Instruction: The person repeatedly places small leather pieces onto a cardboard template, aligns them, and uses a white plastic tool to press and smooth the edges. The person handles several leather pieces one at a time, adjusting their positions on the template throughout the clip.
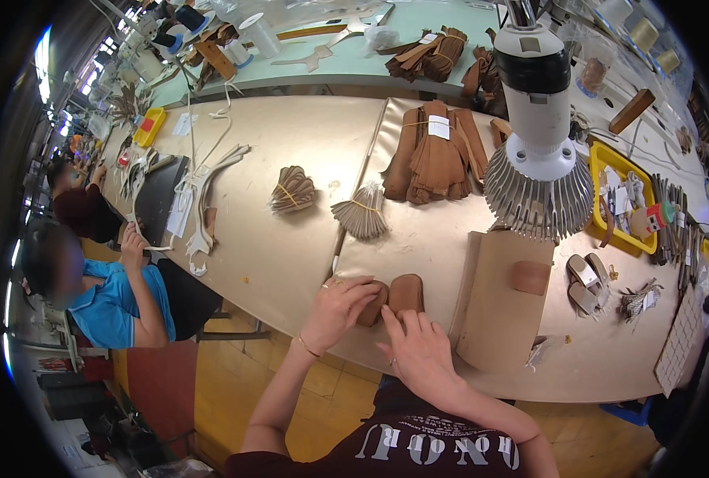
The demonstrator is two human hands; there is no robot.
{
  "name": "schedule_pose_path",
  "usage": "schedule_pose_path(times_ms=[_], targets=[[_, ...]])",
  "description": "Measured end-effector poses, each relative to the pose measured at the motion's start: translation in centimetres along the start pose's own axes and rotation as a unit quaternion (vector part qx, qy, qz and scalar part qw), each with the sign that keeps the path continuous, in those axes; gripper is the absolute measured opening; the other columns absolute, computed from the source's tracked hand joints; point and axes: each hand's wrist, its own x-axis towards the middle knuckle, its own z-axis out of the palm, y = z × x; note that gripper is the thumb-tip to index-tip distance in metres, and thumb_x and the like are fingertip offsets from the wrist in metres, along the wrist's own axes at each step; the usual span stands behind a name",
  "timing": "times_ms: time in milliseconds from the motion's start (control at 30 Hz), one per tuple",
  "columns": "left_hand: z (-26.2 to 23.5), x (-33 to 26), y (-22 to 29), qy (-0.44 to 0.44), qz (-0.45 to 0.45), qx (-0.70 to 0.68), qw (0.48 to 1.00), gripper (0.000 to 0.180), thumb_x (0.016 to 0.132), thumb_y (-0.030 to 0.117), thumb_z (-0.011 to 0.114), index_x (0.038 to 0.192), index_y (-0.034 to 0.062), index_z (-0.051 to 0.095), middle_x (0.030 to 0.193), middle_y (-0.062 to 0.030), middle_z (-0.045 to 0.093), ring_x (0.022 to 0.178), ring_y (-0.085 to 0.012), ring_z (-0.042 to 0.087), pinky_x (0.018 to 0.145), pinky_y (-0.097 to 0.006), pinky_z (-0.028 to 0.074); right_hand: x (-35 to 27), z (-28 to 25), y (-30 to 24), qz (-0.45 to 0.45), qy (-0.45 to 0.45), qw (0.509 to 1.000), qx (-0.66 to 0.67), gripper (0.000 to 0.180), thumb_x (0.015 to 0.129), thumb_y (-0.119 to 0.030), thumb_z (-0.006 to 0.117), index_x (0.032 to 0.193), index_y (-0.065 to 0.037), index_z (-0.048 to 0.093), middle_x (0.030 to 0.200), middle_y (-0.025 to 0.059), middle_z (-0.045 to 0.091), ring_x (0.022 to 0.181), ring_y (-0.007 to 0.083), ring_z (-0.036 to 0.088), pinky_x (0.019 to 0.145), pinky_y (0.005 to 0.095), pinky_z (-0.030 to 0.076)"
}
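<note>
Two stacks of brown leather pieces with rounded ends lie side by side at the table's near edge. My left hand (pixel 340 309) curls over the left leather stack (pixel 373 307) and grips it, covering part of it. My right hand (pixel 419 354) rests against the near end of the right leather stack (pixel 407 292). Its index finger reaches to the edge of the left stack, and its thumb stands apart from the fingers. Whether it grips anything underneath is hidden.
Right of my hands lies a curved tan board (pixel 490 319) with a brown leather patch (pixel 532 276). A lamp (pixel 537 119) hangs above. Further back are bundled brown strips (pixel 434 155) and beige bundles (pixel 362 212). Sandals (pixel 587 283) and a yellow basket (pixel 649 239) stand right; a co-worker (pixel 123 295) sits left.
</note>
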Motion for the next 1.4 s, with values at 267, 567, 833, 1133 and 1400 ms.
schedule_pose_path(times_ms=[267, 567, 833, 1133, 1400], targets=[[-1.6, 2.5, -0.5, -0.116, -0.053, -0.127, 0.984, 0.013, 0.085, 0.004, 0.063, 0.097, 0.0013, 0.061, 0.093, -0.0122, 0.066, 0.088, -0.0314, 0.063, 0.078, -0.038, 0.050, 0.6, 0.0, 0.1, 0.018, 0.010, 0.999, 0.031, 0.053, 0.083, -0.024, 0.069, 0.130, -0.007, 0.051, 0.100, 0.0095, 0.052, 0.094, 0.0259, 0.054, 0.075, 0.0380, 0.043], [-1.3, 1.6, 0.0, -0.065, -0.017, -0.066, 0.996, 0.010, 0.083, 0.004, 0.064, 0.093, 0.0029, 0.062, 0.099, -0.0107, 0.066, 0.090, -0.0299, 0.063, 0.080, -0.038, 0.050, 0.9, 0.2, 0.4, 0.028, 0.031, 0.998, 0.037, 0.053, 0.083, -0.024, 0.067, 0.131, -0.006, 0.052, 0.098, 0.0084, 0.051, 0.091, 0.0243, 0.053, 0.075, 0.0360, 0.044], [1.3, -2.1, -2.0, 0.116, 0.152, 0.085, 0.978, 0.022, 0.074, -0.004, 0.072, 0.094, 0.0028, 0.065, 0.099, -0.0086, 0.068, 0.090, -0.0268, 0.065, 0.078, -0.036, 0.052, 1.8, 0.9, 0.6, 0.030, 0.030, 0.999, 0.024, 0.051, 0.084, -0.025, 0.067, 0.131, -0.010, 0.053, 0.094, 0.0085, 0.052, 0.088, 0.0253, 0.054, 0.073, 0.0379, 0.045], [2.6, -2.7, -2.9, 0.196, 0.169, 0.067, 0.964, 0.021, 0.076, -0.010, 0.070, 0.094, 0.0002, 0.066, 0.089, -0.0097, 0.067, 0.080, -0.0272, 0.066, 0.069, -0.033, 0.054, 2.3, 1.5, 0.6, 0.005, 0.055, 0.995, -0.086, 0.043, 0.082, -0.017, 0.061, 0.124, -0.007, 0.058, 0.089, 0.0070, 0.054, 0.079, 0.0213, 0.056, 0.068, 0.0337, 0.043], [2.3, -3.3, 0.4, 0.465, 0.001, -0.076, 0.882, 0.008, 0.094, -0.003, 0.056, 0.101, -0.0001, 0.053, 0.094, -0.0096, 0.062, 0.083, -0.0163, 0.062, 0.076, -0.029, 0.053, 2.7, 1.9, 0.2, 0.023, 0.049, 0.985, -0.164, 0.038, 0.083, -0.023, 0.064, 0.118, -0.008, 0.061, 0.090, 0.0062, 0.055, 0.079, 0.0195, 0.056, 0.068, 0.0332, 0.042]])
